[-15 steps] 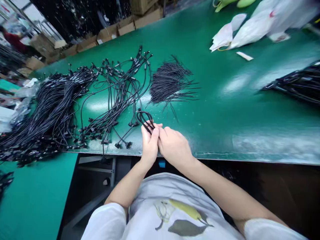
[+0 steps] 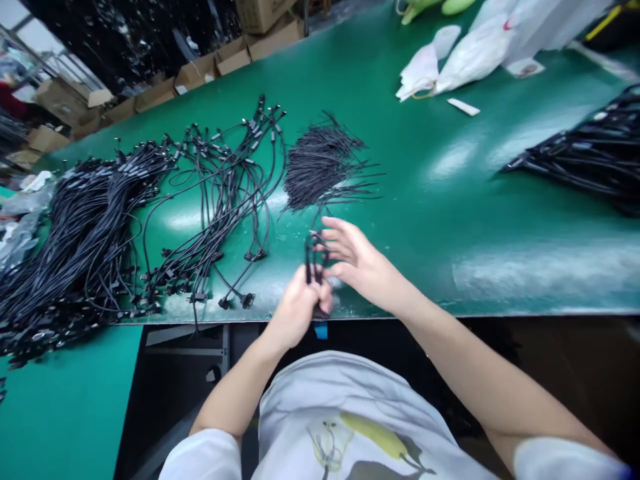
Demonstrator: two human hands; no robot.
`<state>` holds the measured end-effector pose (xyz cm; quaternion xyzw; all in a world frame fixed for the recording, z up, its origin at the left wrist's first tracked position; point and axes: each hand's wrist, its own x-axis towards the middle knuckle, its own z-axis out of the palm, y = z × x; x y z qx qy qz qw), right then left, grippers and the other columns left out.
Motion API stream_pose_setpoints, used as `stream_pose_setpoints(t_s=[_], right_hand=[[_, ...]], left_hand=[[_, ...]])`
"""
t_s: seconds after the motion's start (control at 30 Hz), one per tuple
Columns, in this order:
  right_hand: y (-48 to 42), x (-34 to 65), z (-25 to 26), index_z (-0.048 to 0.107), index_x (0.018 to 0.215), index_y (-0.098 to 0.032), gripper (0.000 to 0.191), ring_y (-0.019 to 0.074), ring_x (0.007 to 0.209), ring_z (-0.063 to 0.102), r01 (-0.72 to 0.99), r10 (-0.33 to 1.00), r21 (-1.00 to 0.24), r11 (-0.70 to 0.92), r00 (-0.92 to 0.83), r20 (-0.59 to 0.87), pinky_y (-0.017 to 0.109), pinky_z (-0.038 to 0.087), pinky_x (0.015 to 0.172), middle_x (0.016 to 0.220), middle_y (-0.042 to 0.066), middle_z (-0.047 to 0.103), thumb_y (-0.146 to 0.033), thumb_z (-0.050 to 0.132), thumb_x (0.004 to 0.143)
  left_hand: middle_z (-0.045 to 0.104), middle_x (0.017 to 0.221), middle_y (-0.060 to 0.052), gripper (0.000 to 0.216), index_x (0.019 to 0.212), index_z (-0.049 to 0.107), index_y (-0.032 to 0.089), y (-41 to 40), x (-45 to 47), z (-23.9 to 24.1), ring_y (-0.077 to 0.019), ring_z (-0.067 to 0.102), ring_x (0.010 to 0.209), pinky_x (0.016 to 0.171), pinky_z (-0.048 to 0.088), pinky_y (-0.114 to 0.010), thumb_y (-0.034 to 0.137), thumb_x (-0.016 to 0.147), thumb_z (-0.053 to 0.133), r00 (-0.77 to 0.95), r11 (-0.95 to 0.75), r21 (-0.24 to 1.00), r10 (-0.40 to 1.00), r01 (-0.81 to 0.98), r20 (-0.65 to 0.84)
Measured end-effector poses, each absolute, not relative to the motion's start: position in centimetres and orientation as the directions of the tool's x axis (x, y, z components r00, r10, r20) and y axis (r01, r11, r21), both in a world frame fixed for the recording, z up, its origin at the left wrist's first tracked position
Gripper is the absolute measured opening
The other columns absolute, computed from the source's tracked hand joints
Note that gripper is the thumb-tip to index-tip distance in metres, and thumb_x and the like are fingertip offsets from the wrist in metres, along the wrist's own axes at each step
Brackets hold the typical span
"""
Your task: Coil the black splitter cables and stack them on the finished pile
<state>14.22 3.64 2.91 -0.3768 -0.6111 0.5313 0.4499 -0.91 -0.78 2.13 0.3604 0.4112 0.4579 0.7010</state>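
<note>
My left hand (image 2: 299,305) is closed round a folded black cable (image 2: 309,261), whose loops stand up above my fist near the table's front edge. Just right of the loops, my right hand (image 2: 361,265) has its fingers stretched and apart; whether the fingertips touch the cable is blurred. Beyond both hands lies a heap of thin black ties (image 2: 320,163). Loose black cables (image 2: 225,207) with connectors at their ends spread over the table to the left of my hands.
A thick bundle of black cables (image 2: 95,220) covers the left side. More black cables (image 2: 580,150) lie at the right edge. White plastic bags (image 2: 473,63) and a small white strip (image 2: 463,107) are at the back right. Cardboard boxes (image 2: 233,57) line the green table's (image 2: 410,220) far edge.
My hands were together round the cable; now my right hand has come away and opened. My left hand keeps the cable, lower and with its loops upright. The view has shifted slightly right.
</note>
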Motion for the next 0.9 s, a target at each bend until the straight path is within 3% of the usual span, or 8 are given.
stream_pose_setpoints(t_s=[0.07,0.13,0.23,0.33,0.53,0.73,0.83,0.9], right_hand=[[4.0,13.4,3.2,0.051,0.11,-0.018,0.046,0.0147,0.072,0.064,-0.232,0.907,-0.972,-0.022,-0.413,0.079,0.028,0.054,0.064,0.079,0.002,0.063,-0.052,0.063,0.082],[3.9,12.7,3.4,0.05,0.092,-0.019,0.033,0.0099,0.052,0.057,-0.369,0.909,-0.92,-0.134,-0.415,0.035,0.022,0.05,0.05,0.06,-0.006,0.052,-0.05,0.06,0.086],[3.3,12.1,3.4,0.044,0.082,-0.02,0.031,0.0064,0.04,0.05,-0.476,0.945,-0.867,-0.147,-0.327,0.019,0.015,0.04,0.036,0.053,-0.01,0.046,-0.047,0.057,0.089],[3.0,12.2,3.2,0.042,0.082,-0.02,0.028,0.0049,0.034,0.045,-0.48,0.959,-0.866,-0.142,-0.283,0.0,0.012,0.035,0.031,0.05,-0.012,0.046,-0.044,0.054,0.091],[3.5,13.3,2.9,0.042,0.078,-0.019,0.029,0.0036,0.035,0.045,-0.476,0.946,-0.858,-0.192,-0.322,-0.033,0.015,0.047,0.039,0.048,-0.012,0.045,-0.041,0.055,0.091],[3.6,13.5,2.4,0.041,0.08,-0.02,0.031,0.0058,0.044,0.05,-0.5,0.915,-0.816,-0.289,-0.396,-0.082,0.028,0.059,0.055,0.057,-0.009,0.051,-0.045,0.057,0.089],[3.8,13.6,1.3,0.042,0.082,-0.02,0.03,0.0064,0.048,0.05,-0.419,0.93,-0.878,-0.232,-0.361,-0.073,0.029,0.059,0.057,0.061,-0.008,0.05,-0.045,0.057,0.089],[3.8,13.7,0.4,0.047,0.093,-0.02,0.028,0.0096,0.06,0.058,-0.315,0.95,-0.94,-0.131,-0.31,-0.028,0.033,0.059,0.066,0.076,-0.003,0.058,-0.045,0.059,0.088]], left_hand=[[0.051,0.067,0.002,0.008,0.083,0.053,0.015,-1.8,-0.6,2.2,-0.0092,0.048,0.06,0.058,0.04,-0.023,0.02,0.088,0.051,0.413,0.44,0.85,0.859,-0.289,-0.304],[0.05,0.068,0.001,0.012,0.078,0.053,0.014,-2.6,-0.4,2.5,-0.0096,0.048,0.061,0.059,0.042,-0.023,0.023,0.086,0.056,0.48,0.557,0.76,0.795,-0.335,-0.371],[0.042,0.065,0.004,0.013,0.085,0.058,0.015,-3.1,-0.4,2.8,-0.0083,0.043,0.059,0.065,0.048,-0.027,0.026,0.083,0.063,0.504,0.668,0.574,0.74,-0.473,-0.446],[0.036,0.064,0.006,0.021,0.091,0.063,0.014,-3.3,0.0,2.7,-0.0084,0.042,0.06,0.078,0.052,-0.034,0.033,0.083,0.064,0.544,0.717,0.456,0.697,-0.527,-0.467],[0.035,0.065,0.004,0.032,0.1,0.067,0.009,-2.9,0.5,2.1,-0.0097,0.043,0.059,0.072,0.052,-0.032,0.035,0.083,0.061,0.618,0.758,0.332,0.651,-0.562,-0.441],[0.037,0.068,0.003,0.032,0.097,0.065,0.013,-3.1,1.1,1.7,-0.0082,0.04,0.059,0.056,0.043,-0.021,0.023,0.07,0.078,0.608,0.782,0.274,0.613,-0.56,-0.504],[0.032,0.065,0.004,0.022,0.088,0.062,0.012,-3.0,1.6,1.7,-0.007,0.037,0.055,0.053,0.04,-0.018,0.028,0.078,0.074,0.594,0.777,0.287,0.618,-0.56,-0.516],[0.028,0.063,0.005,0.022,0.08,0.058,0.012,-2.4,1.7,1.9,-0.0062,0.032,0.051,0.05,0.036,-0.016,0.032,0.088,0.063,0.534,0.741,0.32,0.656,-0.59,-0.533]])
